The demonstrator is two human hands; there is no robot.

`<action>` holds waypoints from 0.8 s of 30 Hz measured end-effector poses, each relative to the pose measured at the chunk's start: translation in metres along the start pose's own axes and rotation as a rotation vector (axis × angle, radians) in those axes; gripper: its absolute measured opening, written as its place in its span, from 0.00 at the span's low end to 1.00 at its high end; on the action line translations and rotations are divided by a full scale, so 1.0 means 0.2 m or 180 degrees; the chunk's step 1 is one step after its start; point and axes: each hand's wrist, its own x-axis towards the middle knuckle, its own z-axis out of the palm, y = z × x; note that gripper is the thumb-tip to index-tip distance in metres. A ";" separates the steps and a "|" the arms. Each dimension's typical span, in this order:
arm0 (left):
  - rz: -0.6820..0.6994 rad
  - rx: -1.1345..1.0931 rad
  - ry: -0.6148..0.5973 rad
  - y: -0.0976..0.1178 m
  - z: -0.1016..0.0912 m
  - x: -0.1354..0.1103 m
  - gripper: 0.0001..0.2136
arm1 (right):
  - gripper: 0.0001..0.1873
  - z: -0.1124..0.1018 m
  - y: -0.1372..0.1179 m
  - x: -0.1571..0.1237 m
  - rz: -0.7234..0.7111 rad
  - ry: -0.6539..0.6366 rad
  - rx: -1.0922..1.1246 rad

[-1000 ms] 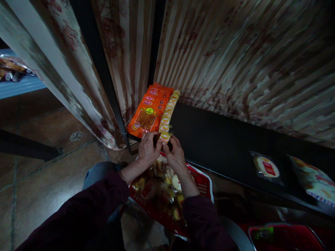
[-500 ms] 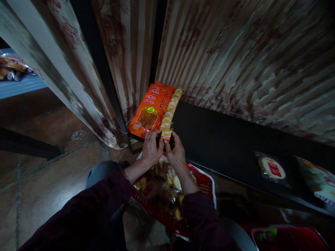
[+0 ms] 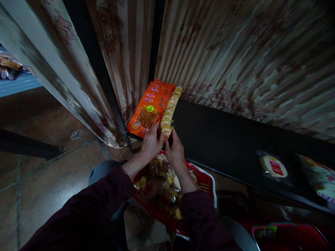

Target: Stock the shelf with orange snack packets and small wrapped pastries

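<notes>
A row of small yellow snack packets (image 3: pixel 169 111) runs along the dark shelf, beside overlapping orange snack bags (image 3: pixel 146 111). At the near end of the row, my left hand (image 3: pixel 151 142) and my right hand (image 3: pixel 175 150) pinch the nearest yellow packet from either side. My left fingers also lie close to the lower edge of the front orange bag. Under my forearms, a red basket (image 3: pixel 209 184) holds several clear-wrapped snacks (image 3: pixel 167 179), partly hidden by my arms.
The black shelf (image 3: pixel 222 132) stretches right, carrying a round wrapped cake (image 3: pixel 274 166) and a printed bag (image 3: pixel 318 179). Patterned curtains (image 3: pixel 209 45) hang behind it. A dark post (image 3: pixel 104 69) stands at left. Another red basket (image 3: pixel 290 237) sits at lower right.
My hands and the nearest yellow packet have moved slightly forward, closer against the row. My left fingers now reach higher beside the orange bag. The view has shifted a little.
</notes>
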 end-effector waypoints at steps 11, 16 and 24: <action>-0.0121 0.0637 -0.0182 0.08 0.00 0.05 0.22 | 0.28 -0.01 0.01 -0.01 -0.0097 -0.0051 -0.0633; -0.0308 0.1010 -0.0218 0.13 0.00 0.05 0.25 | 0.27 -0.01 0.01 -0.01 -0.0084 0.0011 -0.0536; -0.0242 0.1111 -0.0171 0.15 0.02 0.06 0.25 | 0.26 0.00 0.00 0.00 -0.0107 0.0179 -0.0554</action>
